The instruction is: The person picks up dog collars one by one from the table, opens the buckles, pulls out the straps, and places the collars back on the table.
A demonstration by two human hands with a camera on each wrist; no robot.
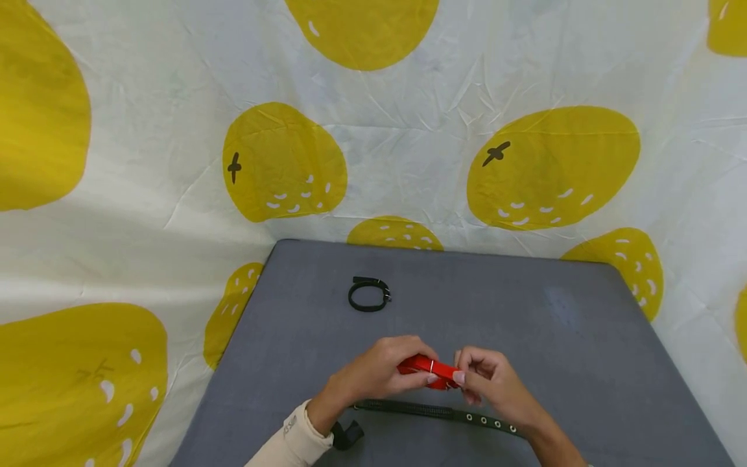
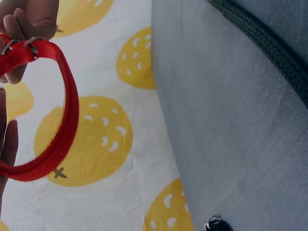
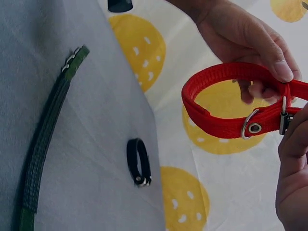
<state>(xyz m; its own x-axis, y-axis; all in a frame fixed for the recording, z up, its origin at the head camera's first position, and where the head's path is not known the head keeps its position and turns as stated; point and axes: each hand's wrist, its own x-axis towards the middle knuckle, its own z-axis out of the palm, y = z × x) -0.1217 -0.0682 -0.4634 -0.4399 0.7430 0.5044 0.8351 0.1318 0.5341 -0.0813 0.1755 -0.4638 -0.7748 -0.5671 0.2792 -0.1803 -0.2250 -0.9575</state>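
A red collar is held above the grey table between both hands, bent into a loop. My left hand pinches it from the left, thumb pressed on the strap beside a metal loop in the right wrist view. My right hand pinches the collar near its buckle, thumb against the strap. A D-ring and a metal eyelet show on the red band. In the left wrist view the loop hangs wide, and the left fingers are partly cut off.
A dark green strap with eyelets lies on the table below the hands. Farther back lies a coiled black collar. A black strap piece sits beside the left sleeve. Patterned cloth hangs behind.
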